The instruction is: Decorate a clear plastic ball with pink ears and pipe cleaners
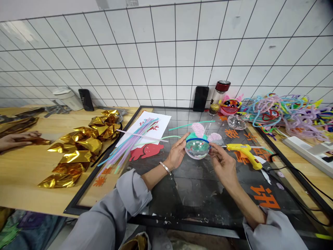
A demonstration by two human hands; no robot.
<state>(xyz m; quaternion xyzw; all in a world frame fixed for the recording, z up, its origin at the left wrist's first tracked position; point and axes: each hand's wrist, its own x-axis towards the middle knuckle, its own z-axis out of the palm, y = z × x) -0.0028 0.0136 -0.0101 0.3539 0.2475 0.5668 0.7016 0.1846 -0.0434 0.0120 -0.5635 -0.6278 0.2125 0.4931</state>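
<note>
A clear plastic ball [197,151] with green pipe cleaner wound over its far half and a blue pipe cleaner round its middle is held between my two hands. My left hand [177,152] grips its left side, thumb and fingers at the rim. With the fingertips of my right hand [223,162] I pinch the blue band at its right. One pink pipe-cleaner ear [198,129] shows at the far edge of the ball; whether it is attached I cannot tell. A second pink ear [214,137] lies just beyond my right fingers. The yellow glue gun [243,151] lies right of that hand.
Pipe cleaners [135,140] lie across white paper [160,119], with a red cutout [147,151] nearby. Behind stand a phone [201,99], a glass bottle [218,99] and a finished pink figure [230,105]. Tangled pipe cleaners [286,111] and a power strip [309,154] are right; another person's hand [20,140] is left.
</note>
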